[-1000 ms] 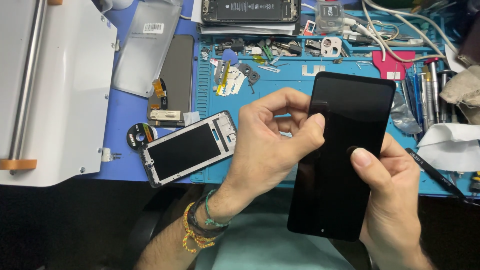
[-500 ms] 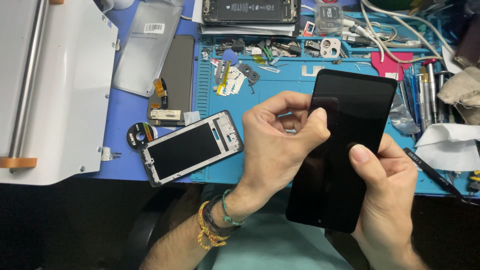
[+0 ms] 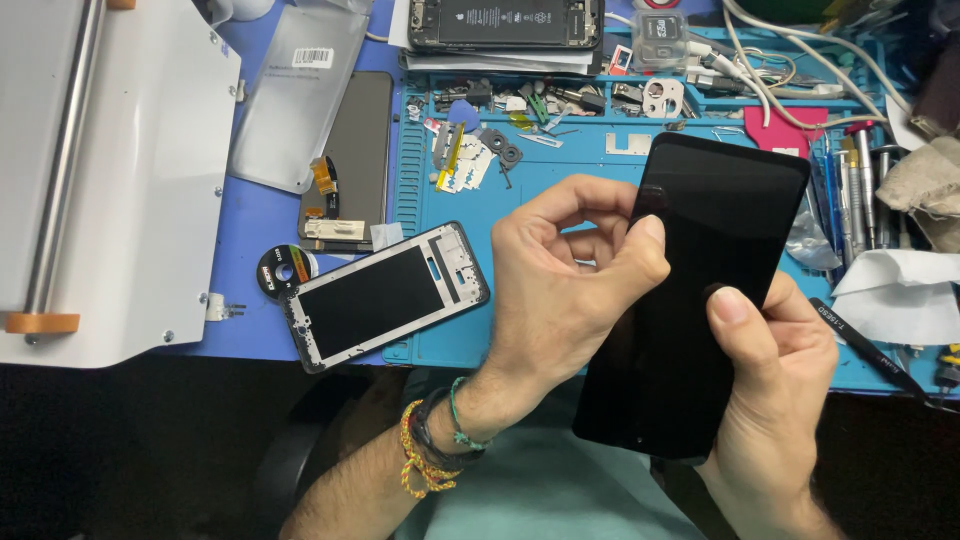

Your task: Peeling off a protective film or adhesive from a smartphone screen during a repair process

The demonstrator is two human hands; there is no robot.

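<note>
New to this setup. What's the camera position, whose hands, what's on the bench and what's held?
One camera, worn on the person's head, looks down at a workbench. Both bare hands belong to the wearer. The right hand holds a black phone screen panel from below, thumb on its face. The left hand pinches at the panel's upper left edge. On the blue mat lie an empty phone frame, small loose parts and screwdrivers. Tweezers and white cloth lie to the right.

Blue bench (image 3: 262,215) — teal mat (image 3: 560,175), phone frame (image 3: 385,296)
</note>
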